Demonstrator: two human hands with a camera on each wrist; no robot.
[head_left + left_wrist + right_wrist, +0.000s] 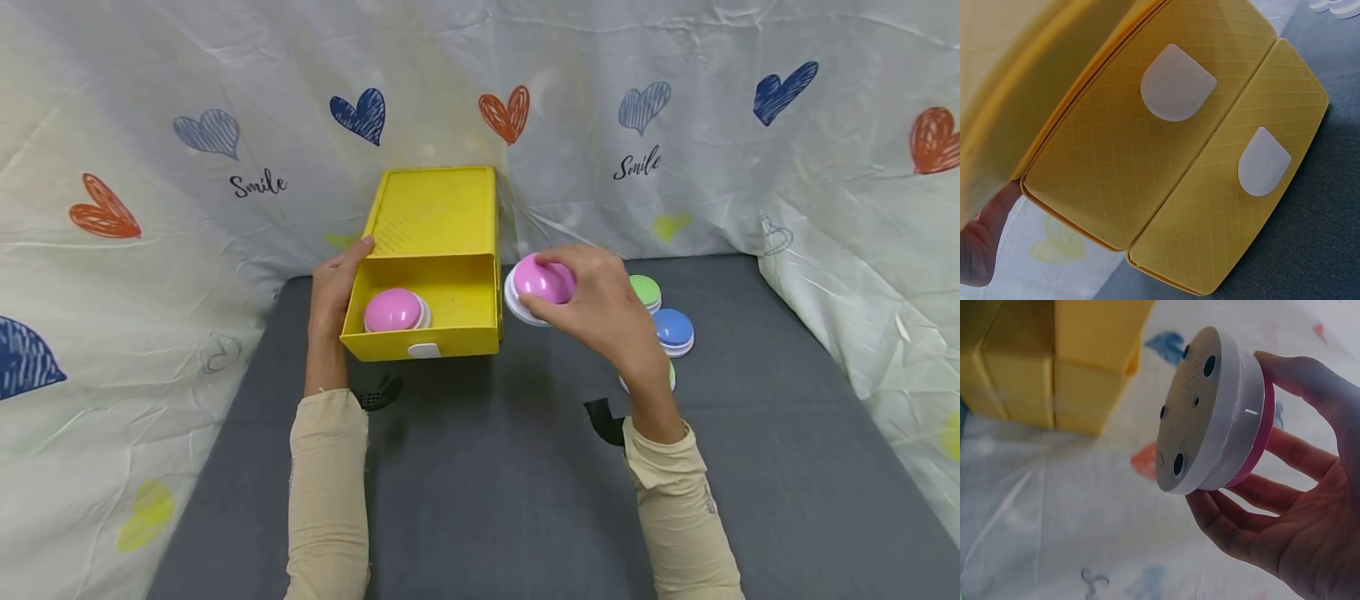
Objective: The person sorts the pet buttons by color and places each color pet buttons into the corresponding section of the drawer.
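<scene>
My right hand [600, 296] holds a pink push button [543, 282] by its edges, thumb on one side and fingers on the other. The button is tilted; in the right wrist view its white base [1194, 406] shows small holes. It hangs in the air just right of a yellow drawer box [435, 212]. The top drawer [465, 342] is pulled out, with another pink push button [393, 310] inside at the left. My left hand [333, 287] rests along the box's left side, a digit touching its upper corner; its other fingers are mostly hidden.
To the right on the grey tabletop [495, 500] lie a green button [647, 290], a blue button [673, 327] and another green one, mostly behind my right wrist. Two closed drawers with white tabs [1179, 81] sit below the pulled-out drawer. A heart-printed sheet [570, 50] hangs behind.
</scene>
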